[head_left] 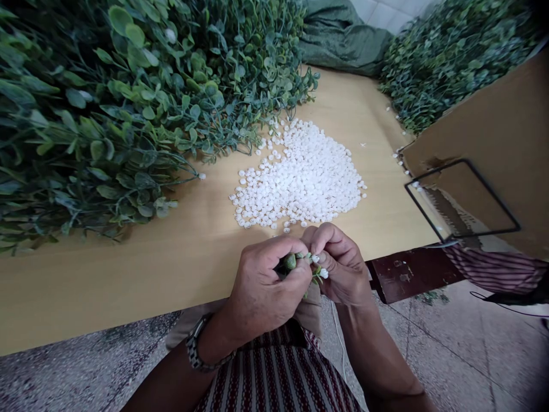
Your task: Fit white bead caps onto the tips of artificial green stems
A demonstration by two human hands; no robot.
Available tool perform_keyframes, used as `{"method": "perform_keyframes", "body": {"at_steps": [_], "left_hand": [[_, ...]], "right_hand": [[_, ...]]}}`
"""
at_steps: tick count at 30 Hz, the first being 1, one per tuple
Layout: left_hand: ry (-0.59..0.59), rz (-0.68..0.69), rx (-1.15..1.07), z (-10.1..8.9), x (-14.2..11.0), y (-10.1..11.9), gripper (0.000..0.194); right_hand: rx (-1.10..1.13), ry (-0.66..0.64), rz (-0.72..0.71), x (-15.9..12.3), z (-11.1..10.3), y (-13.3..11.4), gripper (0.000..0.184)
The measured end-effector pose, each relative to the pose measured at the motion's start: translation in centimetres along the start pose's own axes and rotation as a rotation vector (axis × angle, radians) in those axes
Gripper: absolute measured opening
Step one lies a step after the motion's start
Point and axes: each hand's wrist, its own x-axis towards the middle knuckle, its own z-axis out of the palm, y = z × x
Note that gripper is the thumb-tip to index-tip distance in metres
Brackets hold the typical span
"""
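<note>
My left hand (266, 283) is closed round a small green artificial sprig (292, 262), held just off the near edge of the wooden board (128, 274). My right hand (343, 260) pinches a small white bead (316, 258) against the sprig's tip; another white bead (324, 273) sits lower on the sprig. Both hands touch each other over my lap. A heap of white beads (302, 177) lies on the board just beyond my hands.
A big pile of green artificial sprigs (107, 109) covers the board's left and back. More greenery (446, 51) lies at the back right behind a cardboard box (501, 137) with a black wire frame (463, 197). A green cloth (338, 34) is at the back.
</note>
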Motion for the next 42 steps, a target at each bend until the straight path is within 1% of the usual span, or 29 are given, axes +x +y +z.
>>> {"method": "perform_keyframes", "body": {"at_steps": [5,8,11,14,17,19,21,23,24,25,28,31,33,35,37,38,40,42], "left_hand": [[0.0,0.017,0.035,-0.1,-0.2,-0.3,0.017],[0.007,0.011,0.04,-0.1,-0.3,-0.4,0.017],[0.0,-0.018,-0.013,-0.1,-0.2,-0.5,0.017],[-0.005,-0.122,-0.15,-0.3,-0.2,-0.5,0.014],[0.024,-0.271,-0.419,-0.4,-0.3,-0.6,0.007],[0.057,-0.334,-0.596,-0.5,-0.5,-0.7,0.005],[0.091,-0.345,-0.713,-0.4,-0.5,-0.7,0.009],[0.122,-0.329,-0.766,-0.3,-0.5,-0.7,0.013],[0.131,-0.324,-0.776,-0.2,-0.4,-0.7,0.014],[0.135,-0.322,-0.772,-0.1,-0.4,-0.8,0.016],[0.129,-0.323,-0.732,0.1,-0.4,-0.8,0.018],[0.116,-0.324,-0.714,0.0,-0.8,-0.7,0.016],[0.075,-0.312,-0.726,-0.3,-1.1,-0.5,0.016],[-0.009,-0.299,-0.716,-0.8,-1.4,-0.3,0.025],[-0.092,-0.281,-0.632,-1.2,-1.5,-0.1,0.03],[-0.108,-0.271,-0.569,-1.4,-1.5,0.0,0.027],[-0.105,-0.265,-0.467,-1.6,-1.6,0.1,0.016],[-0.022,-0.282,-0.465,-1.6,-1.7,0.1,0.011]], "right_hand": [[-0.076,-0.023,-0.021,-0.2,-0.1,0.1,0.002],[-0.127,-0.002,-0.045,-0.3,0.1,0.2,0.003],[-0.192,0.032,-0.109,-0.4,0.4,0.2,0.003],[-0.283,0.069,-0.144,-0.4,0.4,0.1,0.002],[-0.323,0.139,-0.178,-0.3,0.1,-0.3,0.011],[-0.344,0.183,-0.232,-0.3,0.0,-0.7,0.013],[-0.404,0.131,-0.253,-0.3,0.1,-1.1,0.011],[-0.454,0.019,-0.23,-0.4,0.4,-1.5,0.011],[-0.463,-0.025,-0.217,-0.4,0.6,-1.6,0.012],[-0.463,-0.042,-0.211,-0.5,0.8,-1.7,0.013],[-0.485,-0.016,-0.238,-0.3,1.3,-1.6,0.011],[-0.542,0.017,-0.29,-0.2,1.4,-1.4,0.013],[-0.573,0.012,-0.33,-0.1,1.4,-1.3,0.013],[-0.603,-0.009,-0.372,-0.1,1.4,-1.4,0.013],[-0.65,-0.037,-0.405,-0.2,1.5,-1.6,0.014],[-0.678,-0.046,-0.418,-0.2,1.6,-1.7,0.015],[-0.723,-0.06,-0.444,-0.3,1.7,-1.9,0.016],[-0.74,-0.054,-0.474,-0.5,1.8,-1.8,0.016]]}}
